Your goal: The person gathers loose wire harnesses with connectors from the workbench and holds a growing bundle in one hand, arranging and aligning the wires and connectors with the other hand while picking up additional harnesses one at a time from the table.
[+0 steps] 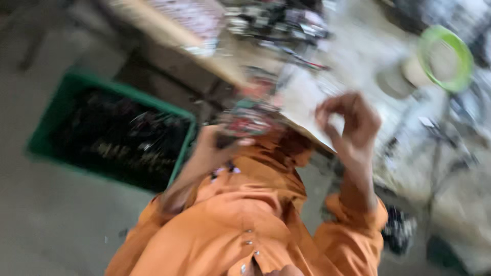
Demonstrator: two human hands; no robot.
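The picture is blurred by motion. My left hand [217, 145] is shut on a small red and green board-like part [248, 120] at the edge of the workbench [169, 30]. My right hand [350, 128] is raised beside it over a pale sheet [302, 97], fingers curled; nothing can be made out in it. Both arms wear orange sleeves, and my orange buttoned shirt [245, 220] fills the lower middle.
A green crate [110, 133] of dark small parts stands on the grey floor at left. A green ring [447, 56] lies on the bench at top right. Tangled wires and parts [279, 25] sit at the top middle. Dark objects lie on the floor at lower right.
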